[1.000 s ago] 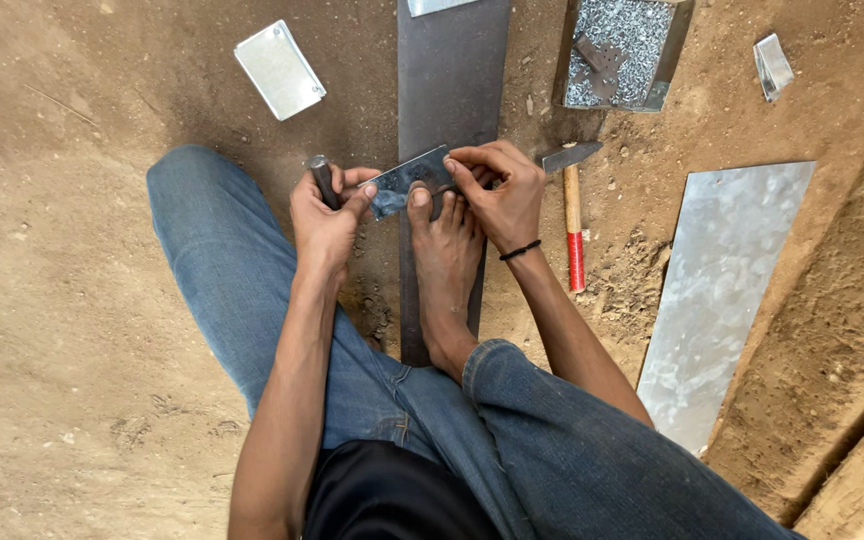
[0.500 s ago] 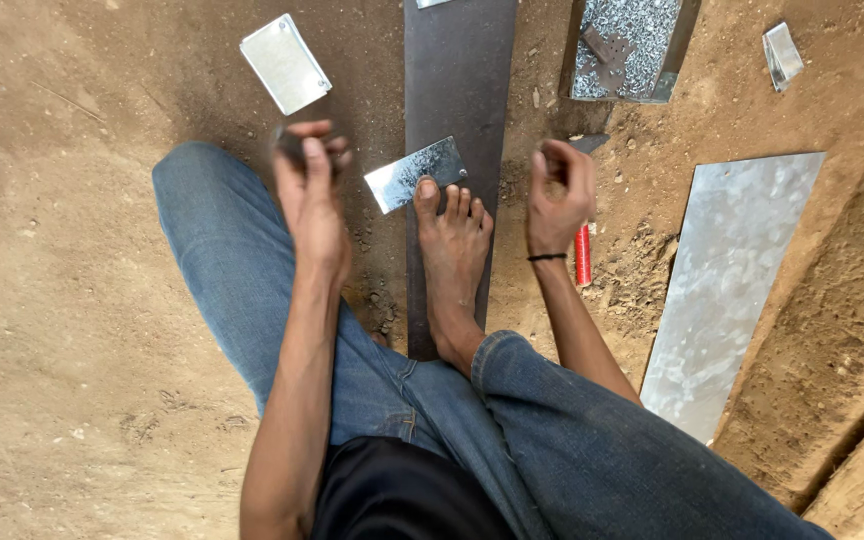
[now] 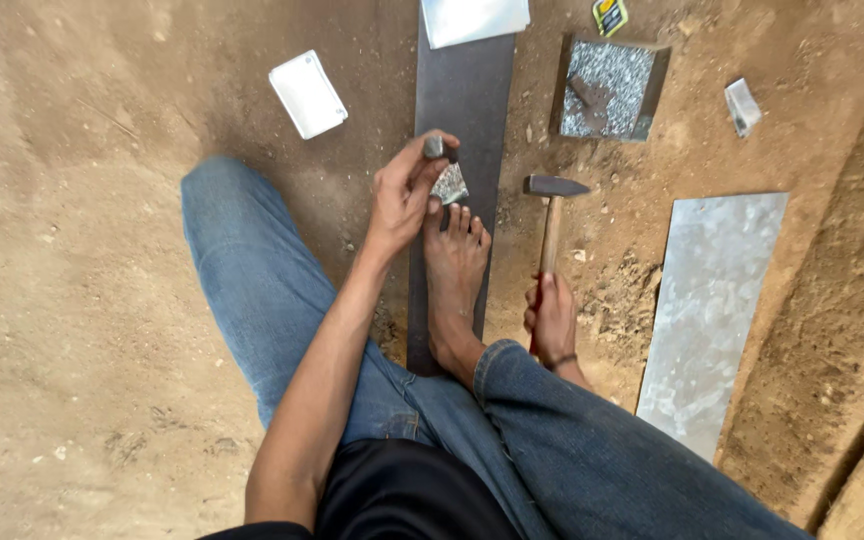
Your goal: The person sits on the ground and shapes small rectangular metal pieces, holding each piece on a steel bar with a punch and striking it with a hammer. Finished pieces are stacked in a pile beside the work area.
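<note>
Left hand point(image 3: 402, 195) pinches a short dark metal punch point(image 3: 436, 149) between thumb and fingers, holding it upright with its lower end down on a small piece of galvanized sheet point(image 3: 449, 184); right hand point(image 3: 554, 318) is wrapped tight around the lower end of a hammer point(image 3: 550, 215), its wooden handle running up to a dark steel head that lies on the dirt, just right of the bar. That little sheet piece is bright, speckled silver, roughly square and tilted, and it sits on a long dark steel bar point(image 3: 467, 95) laid along the ground, right in front of the toes of a bare foot point(image 3: 452, 275) planted on the same bar. Up at the top right, a shallow dark tray point(image 3: 655, 90) holds a bed of tiny shiny metal bits with a dark tool lying across them. Around it all: a pale rectangular metal plate point(image 3: 308, 94) on the dirt left of the bar, another pale sheet point(image 3: 475, 18) across the bar's far end, a long galvanized sheet point(image 3: 710, 310) lying on the right, a small folded scrap of metal point(image 3: 742, 105) near the tray and a little yellow-green packet point(image 3: 609, 15) at the top edge. Blue-jeaned legs frame the bar on both sides.
</note>
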The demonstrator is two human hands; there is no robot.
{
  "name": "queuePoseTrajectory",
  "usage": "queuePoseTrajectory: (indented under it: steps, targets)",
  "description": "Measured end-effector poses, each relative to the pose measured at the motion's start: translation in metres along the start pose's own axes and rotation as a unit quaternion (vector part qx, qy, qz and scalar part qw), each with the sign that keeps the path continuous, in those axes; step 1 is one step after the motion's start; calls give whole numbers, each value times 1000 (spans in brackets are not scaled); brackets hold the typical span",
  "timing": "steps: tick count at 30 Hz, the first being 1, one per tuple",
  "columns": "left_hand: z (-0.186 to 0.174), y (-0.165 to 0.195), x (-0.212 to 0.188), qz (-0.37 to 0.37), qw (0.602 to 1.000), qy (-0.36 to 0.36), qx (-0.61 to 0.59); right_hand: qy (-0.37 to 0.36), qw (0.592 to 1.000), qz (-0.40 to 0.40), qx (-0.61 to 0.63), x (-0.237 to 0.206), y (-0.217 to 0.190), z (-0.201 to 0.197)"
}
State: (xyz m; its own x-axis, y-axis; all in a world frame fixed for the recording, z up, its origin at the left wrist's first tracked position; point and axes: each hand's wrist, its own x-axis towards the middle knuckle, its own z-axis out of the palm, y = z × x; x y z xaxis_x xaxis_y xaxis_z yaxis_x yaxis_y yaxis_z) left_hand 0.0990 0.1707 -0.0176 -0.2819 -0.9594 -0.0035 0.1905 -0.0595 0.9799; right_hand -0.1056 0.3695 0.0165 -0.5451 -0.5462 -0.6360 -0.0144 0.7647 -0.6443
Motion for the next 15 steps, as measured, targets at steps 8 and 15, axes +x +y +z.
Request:
queuePoseTrajectory:
  steps: [8, 15]
  targets:
    - [2, 17, 0, 43, 989, -24, 136, 3, 815, -579, 29, -34, -66, -24]
    - [2, 6, 6, 41, 998, 8, 53, 8, 868, -388, -310, -46, -50, -26]
